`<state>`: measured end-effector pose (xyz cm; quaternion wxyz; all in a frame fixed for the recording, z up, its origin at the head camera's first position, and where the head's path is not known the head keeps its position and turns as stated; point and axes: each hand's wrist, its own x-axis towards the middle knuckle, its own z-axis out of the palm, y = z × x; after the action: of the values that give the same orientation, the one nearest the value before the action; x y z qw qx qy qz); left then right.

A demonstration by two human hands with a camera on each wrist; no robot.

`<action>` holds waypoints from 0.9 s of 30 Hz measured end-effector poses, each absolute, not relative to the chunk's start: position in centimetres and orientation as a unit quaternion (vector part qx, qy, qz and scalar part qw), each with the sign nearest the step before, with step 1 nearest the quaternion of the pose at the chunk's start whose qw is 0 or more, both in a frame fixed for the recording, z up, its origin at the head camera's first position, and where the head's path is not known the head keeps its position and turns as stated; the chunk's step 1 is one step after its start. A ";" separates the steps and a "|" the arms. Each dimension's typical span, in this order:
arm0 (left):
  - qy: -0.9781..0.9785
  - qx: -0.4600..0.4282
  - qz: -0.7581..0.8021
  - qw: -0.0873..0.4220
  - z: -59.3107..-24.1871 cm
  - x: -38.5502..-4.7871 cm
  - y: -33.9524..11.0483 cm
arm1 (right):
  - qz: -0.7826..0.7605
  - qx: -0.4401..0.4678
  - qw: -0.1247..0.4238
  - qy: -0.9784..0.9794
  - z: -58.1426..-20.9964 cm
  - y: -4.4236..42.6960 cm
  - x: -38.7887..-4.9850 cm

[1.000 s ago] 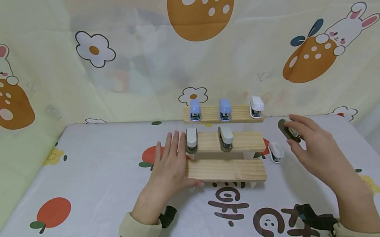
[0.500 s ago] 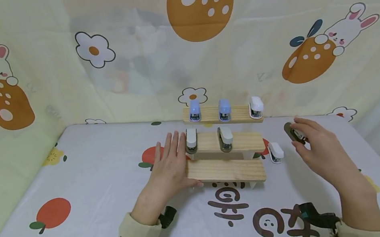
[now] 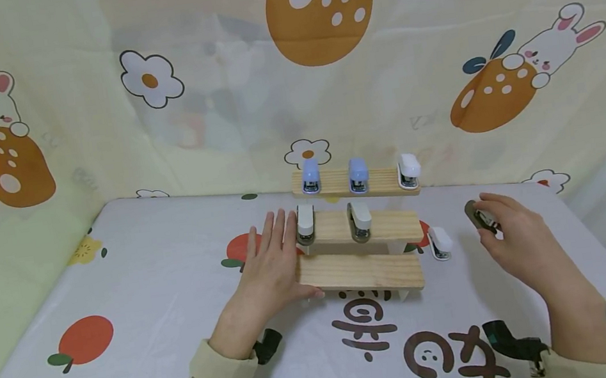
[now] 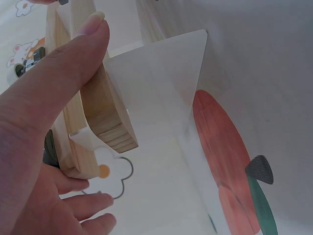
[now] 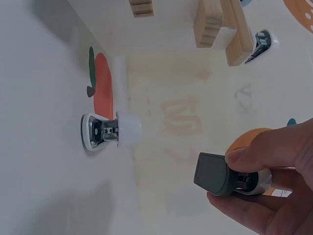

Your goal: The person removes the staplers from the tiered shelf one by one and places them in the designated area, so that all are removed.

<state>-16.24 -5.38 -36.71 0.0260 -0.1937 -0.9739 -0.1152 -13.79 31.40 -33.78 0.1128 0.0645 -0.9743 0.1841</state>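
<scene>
The left hand [image 3: 274,270] lies with fingers spread against the left end of a tiered wooden stand [image 3: 361,271]; in the left wrist view its thumb [image 4: 73,61] touches a plank's end. Between thumb and fingers, the right hand [image 3: 525,241] pinches a stapler with a dark grey-green base [image 3: 478,216], raised right of the stand; the right wrist view shows that base [image 5: 212,174] turned toward the camera. A white stapler [image 3: 440,243] stands on the cloth between stand and right hand. On the middle plank are two white-topped staplers with dark bases [image 3: 306,224].
Along the back plank [image 3: 338,187] stand two blue staplers [image 3: 358,175] and one white stapler [image 3: 408,171]. A printed cloth [image 3: 148,288] covers the table, and a patterned curtain [image 3: 223,116] hangs behind it.
The right hand has moved to the right and slightly toward the near side, carrying the dark-based stapler away from the stand. The left hand has not visibly moved.
</scene>
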 end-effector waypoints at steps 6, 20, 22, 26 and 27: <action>-0.974 -0.193 -0.113 0.026 -36.7 -16.2 -5.4 | 0.176 0.041 0.052 -0.982 -34.3 32.1 -14.4; -0.974 -0.196 -0.112 0.024 -36.8 -16.3 -5.4 | 0.163 0.049 0.021 -0.985 -35.9 33.2 -14.9; -0.974 -0.197 -0.111 0.026 -36.8 -16.3 -5.5 | 0.162 0.048 0.015 -0.986 -36.1 33.3 -15.0; -0.973 -0.197 -0.113 0.027 -36.8 -16.3 -5.5 | 0.158 0.038 -0.002 -0.987 -36.5 33.4 -15.2; -0.973 -0.197 -0.113 0.026 -36.8 -16.3 -5.5 | 0.158 0.035 -0.006 -0.987 -36.6 33.4 -15.2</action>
<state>-16.32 -5.47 -36.83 0.0264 -0.1975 -0.9734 -0.1131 -15.20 33.44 -36.60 -0.0064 0.0355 -0.9867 0.1582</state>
